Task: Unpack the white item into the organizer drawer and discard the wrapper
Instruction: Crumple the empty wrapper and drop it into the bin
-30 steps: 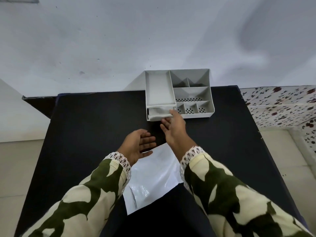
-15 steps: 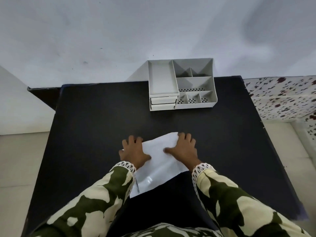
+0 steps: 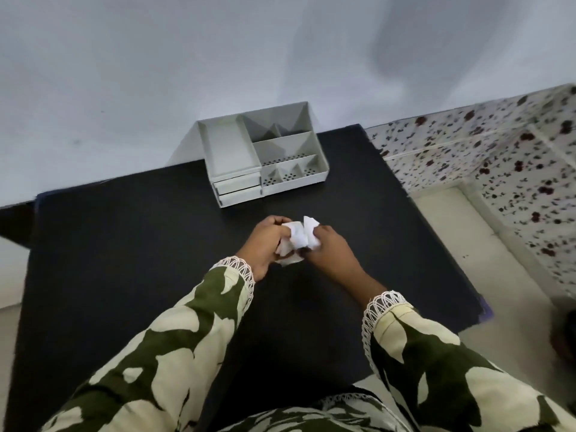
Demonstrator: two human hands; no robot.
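Observation:
The white wrapper [image 3: 297,238] is crumpled into a small wad above the middle of the black table [image 3: 124,251]. My left hand [image 3: 265,244] grips it from the left and my right hand [image 3: 333,251] from the right, both closed on it. The grey organizer [image 3: 261,157] stands at the table's far edge against the wall. Its two front drawers [image 3: 238,188] at the lower left are pushed in flush. The white item itself is not visible.
A white wall rises behind the table. To the right is a speckled white-and-maroon surface [image 3: 498,157] and pale floor [image 3: 467,232]. The table's right edge runs diagonally close to my right forearm. My patterned sleeves fill the lower frame.
The right hand left the drawer, now pushed in. Both hands pressed on the flat wrapper, then gathered it into a crumpled wad held between them. The view tilted.

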